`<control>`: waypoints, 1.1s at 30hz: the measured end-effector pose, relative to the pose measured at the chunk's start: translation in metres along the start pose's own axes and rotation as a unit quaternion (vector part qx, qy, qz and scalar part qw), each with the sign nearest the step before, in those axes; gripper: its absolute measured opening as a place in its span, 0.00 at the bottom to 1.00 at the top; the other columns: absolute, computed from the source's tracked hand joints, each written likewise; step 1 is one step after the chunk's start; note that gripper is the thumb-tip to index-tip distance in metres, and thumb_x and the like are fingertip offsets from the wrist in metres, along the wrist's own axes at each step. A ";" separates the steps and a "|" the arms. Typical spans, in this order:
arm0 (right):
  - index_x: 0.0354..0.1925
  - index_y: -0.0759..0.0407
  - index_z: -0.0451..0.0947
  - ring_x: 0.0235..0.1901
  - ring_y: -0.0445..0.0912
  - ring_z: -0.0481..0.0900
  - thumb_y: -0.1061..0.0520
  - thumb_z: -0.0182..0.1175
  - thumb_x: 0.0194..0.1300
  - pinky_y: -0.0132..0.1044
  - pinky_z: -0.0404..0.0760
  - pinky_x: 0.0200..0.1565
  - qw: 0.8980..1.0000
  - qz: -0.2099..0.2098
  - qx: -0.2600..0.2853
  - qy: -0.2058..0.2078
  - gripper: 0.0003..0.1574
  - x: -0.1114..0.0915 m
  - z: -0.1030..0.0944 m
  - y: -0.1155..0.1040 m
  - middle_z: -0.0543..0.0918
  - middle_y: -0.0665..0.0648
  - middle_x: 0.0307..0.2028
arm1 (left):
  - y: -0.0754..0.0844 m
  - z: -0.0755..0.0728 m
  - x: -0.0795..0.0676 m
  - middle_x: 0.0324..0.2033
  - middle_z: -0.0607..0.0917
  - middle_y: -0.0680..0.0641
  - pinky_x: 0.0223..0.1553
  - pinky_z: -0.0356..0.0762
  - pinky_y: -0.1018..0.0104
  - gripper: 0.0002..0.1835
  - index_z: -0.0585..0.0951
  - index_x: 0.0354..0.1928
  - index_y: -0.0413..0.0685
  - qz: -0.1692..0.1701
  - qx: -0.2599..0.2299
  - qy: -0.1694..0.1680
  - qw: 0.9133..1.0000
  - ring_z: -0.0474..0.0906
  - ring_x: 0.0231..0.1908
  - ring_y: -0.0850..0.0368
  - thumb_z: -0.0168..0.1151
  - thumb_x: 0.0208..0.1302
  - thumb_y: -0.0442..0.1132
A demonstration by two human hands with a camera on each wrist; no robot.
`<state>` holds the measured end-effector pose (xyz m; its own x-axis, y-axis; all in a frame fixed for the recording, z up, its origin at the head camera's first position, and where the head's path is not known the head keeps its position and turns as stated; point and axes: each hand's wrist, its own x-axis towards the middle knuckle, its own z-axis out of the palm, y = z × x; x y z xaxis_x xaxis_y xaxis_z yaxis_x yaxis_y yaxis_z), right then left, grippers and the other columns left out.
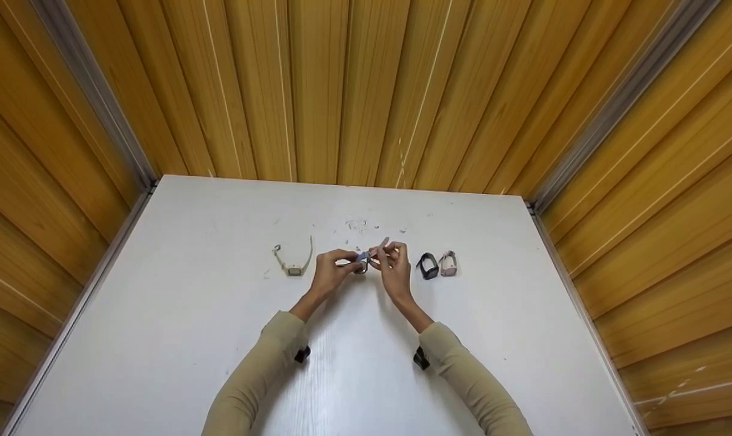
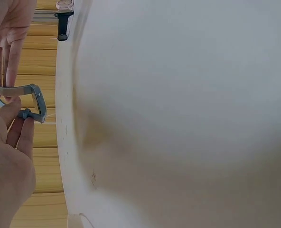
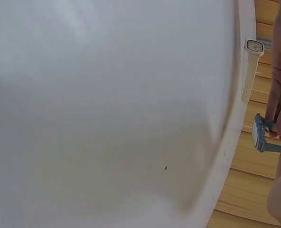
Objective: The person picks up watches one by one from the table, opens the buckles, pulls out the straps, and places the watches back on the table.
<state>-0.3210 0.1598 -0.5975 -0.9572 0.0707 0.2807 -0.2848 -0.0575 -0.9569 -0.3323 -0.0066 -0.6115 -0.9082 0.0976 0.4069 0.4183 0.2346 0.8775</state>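
A blue-grey wristwatch (image 1: pixel 362 261) is held up between both hands, its strap bent into a loop. My left hand (image 1: pixel 331 270) pinches one side of it between thumb and fingers. The right hand (image 1: pixel 395 274) has thumb and fingers at the strap's other side. In the left wrist view the watch (image 2: pixel 39 102) shows edge-on, the left hand (image 2: pixel 10 159) below it and the right hand (image 2: pixel 10 31) above. The right wrist view shows the watch (image 3: pixel 257 134) with its pale face turned left. Fingers hide the strap ends.
On the white table (image 1: pixel 220 339), a cream watch (image 1: pixel 294 271) lies with strap spread, left of the hands. To their right stand a black watch (image 1: pixel 428 266) and a pale pinkish watch (image 1: pixel 449 264), straps looped. Small dark marks (image 1: pixel 357 224) dot the far tabletop. Wood-patterned walls (image 1: pixel 317 91) enclose the table.
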 end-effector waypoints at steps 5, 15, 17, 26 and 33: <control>0.48 0.78 0.63 0.47 0.60 0.88 0.68 0.53 0.76 0.50 0.88 0.48 1.000 -0.021 0.018 0.013 0.12 0.001 -0.002 0.002 0.82 0.81 0.46 | 0.002 0.001 -0.001 0.37 0.91 0.35 0.47 0.88 0.46 0.09 0.89 0.41 0.32 -0.005 0.009 -0.012 1.000 0.89 0.42 0.40 0.73 0.58 0.28; 0.47 0.82 0.74 0.42 0.68 0.87 0.72 0.54 0.73 0.52 0.88 0.44 0.998 -0.061 0.007 0.020 0.09 0.000 -0.001 0.002 0.82 0.82 0.43 | 0.002 0.003 -0.002 0.36 0.91 0.35 0.48 0.86 0.42 0.09 0.89 0.41 0.33 -0.001 0.014 -0.011 1.000 0.90 0.41 0.39 0.73 0.58 0.27; 0.47 0.81 0.77 0.43 0.72 0.86 0.72 0.54 0.73 0.52 0.88 0.44 0.997 -0.070 -0.007 0.019 0.10 0.000 -0.001 0.002 0.83 0.81 0.43 | 0.002 0.003 -0.001 0.36 0.91 0.35 0.48 0.86 0.42 0.09 0.89 0.41 0.33 -0.003 0.010 -0.009 1.000 0.89 0.41 0.39 0.73 0.57 0.28; 0.58 0.78 0.76 0.46 0.69 0.86 0.73 0.55 0.72 0.50 0.88 0.46 0.994 -0.083 -0.075 -0.009 0.18 -0.008 0.001 -0.013 0.83 0.78 0.49 | 0.003 0.002 -0.001 0.37 0.91 0.34 0.51 0.83 0.37 0.10 0.89 0.41 0.33 -0.007 0.006 -0.005 1.000 0.89 0.41 0.37 0.74 0.57 0.28; 0.63 0.81 0.68 0.49 0.72 0.84 0.80 0.61 0.61 0.57 0.87 0.46 0.978 -0.137 -0.151 -0.047 0.32 -0.015 0.006 -0.027 0.80 0.79 0.52 | 0.006 0.001 -0.001 0.37 0.91 0.37 0.46 0.87 0.46 0.11 0.89 0.42 0.35 0.002 0.032 0.003 0.999 0.90 0.40 0.42 0.74 0.58 0.32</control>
<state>-0.2996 0.1546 -0.5756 -0.8519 -0.0508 0.5212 -0.5162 0.2487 -0.8196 -0.3290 -0.0042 -0.6075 -0.9065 0.0933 0.4119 0.4203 0.2948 0.8582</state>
